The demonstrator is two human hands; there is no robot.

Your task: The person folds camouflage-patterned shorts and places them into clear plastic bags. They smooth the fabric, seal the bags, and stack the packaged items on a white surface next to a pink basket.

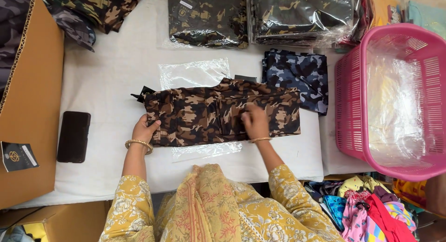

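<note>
Two hands rest on one folded garment. The brown camouflage garment (222,114) lies flat on the white bench (111,79), directly ahead of the person, its long axis running left to right across the view. It sits partly on a clear plastic bag (193,73), whose edges show above and below the cloth.

Left hand (145,128): at the garment's left end, thumb on top and fingers curled under or around the edge. Grip closed on the cloth in a pinch. A gold bangle sits at the wrist.

Right hand (254,121): lying on top of the garment, right of its centre, palm down, fingers bunched loosely and pressing on the fabric. Whether the fingertips actually pinch a fold cannot be told from this view; the contact reads as pressing, not grasping.

Relation of note: the garment spans between the two hands, and both are in contact with it. The left hand holds the end; the right end extends beyond the right hand and lies free.

Surroundings: a blue camouflage garment (297,77) lies just beyond the right end, partly under it. Bagged camouflage garments (208,19) are stacked at the far side. A pink basket (353,98) lined with clear plastic stands to the right, a dark phone (73,136) lies to the left, and a cardboard box (32,116) stands at the left edge.
</note>
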